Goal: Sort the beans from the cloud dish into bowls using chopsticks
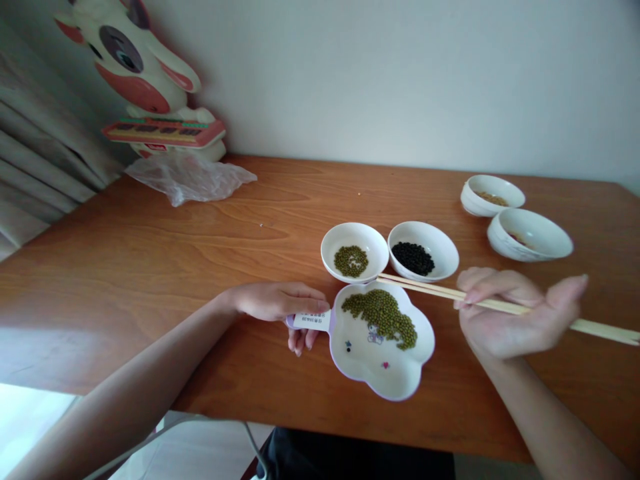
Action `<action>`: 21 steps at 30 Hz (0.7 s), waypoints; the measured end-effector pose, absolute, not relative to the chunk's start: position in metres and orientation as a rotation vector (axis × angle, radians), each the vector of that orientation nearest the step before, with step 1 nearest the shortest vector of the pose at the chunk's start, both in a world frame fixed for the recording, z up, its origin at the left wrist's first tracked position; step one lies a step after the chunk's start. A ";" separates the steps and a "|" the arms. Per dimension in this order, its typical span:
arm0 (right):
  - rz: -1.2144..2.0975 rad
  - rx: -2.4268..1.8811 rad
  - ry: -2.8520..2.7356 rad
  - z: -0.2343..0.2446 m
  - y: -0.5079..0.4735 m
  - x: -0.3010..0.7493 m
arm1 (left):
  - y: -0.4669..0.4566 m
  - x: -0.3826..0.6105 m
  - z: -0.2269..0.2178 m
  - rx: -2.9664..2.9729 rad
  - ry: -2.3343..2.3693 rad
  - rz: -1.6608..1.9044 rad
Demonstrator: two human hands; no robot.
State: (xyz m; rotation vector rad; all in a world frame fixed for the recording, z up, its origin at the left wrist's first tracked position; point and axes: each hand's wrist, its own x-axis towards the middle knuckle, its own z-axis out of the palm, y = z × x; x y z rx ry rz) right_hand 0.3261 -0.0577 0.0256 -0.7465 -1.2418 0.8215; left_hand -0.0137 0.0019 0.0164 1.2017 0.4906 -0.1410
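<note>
My left hand point(283, 303) grips the short handle of a white flower-shaped dish point(360, 363) with a purple rim. Green mung beans point(383, 313) lie in the dish's upper part, and one dark bean shows near its left side. In my right hand point(515, 310) is a pair of chopsticks point(440, 290), their tips over the dish's far rim beside the bowls. Just beyond the dish stands a white bowl point(327, 257) with mung beans. Next to it, on the right, a second white bowl point(445, 253) contains black beans point(413, 258).
Two more white bowls point(540, 243) point(515, 200) with small amounts of tan or brownish contents stand at the back right. At the back left are a cow-shaped toy keyboard point(165, 130) and a crumpled plastic bag point(190, 177). A wall bounds the wooden table point(210, 247) behind.
</note>
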 end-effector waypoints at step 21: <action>1.103 -0.862 -1.537 0.028 -0.065 0.313 | 0.001 -0.014 0.017 1.189 0.489 -0.097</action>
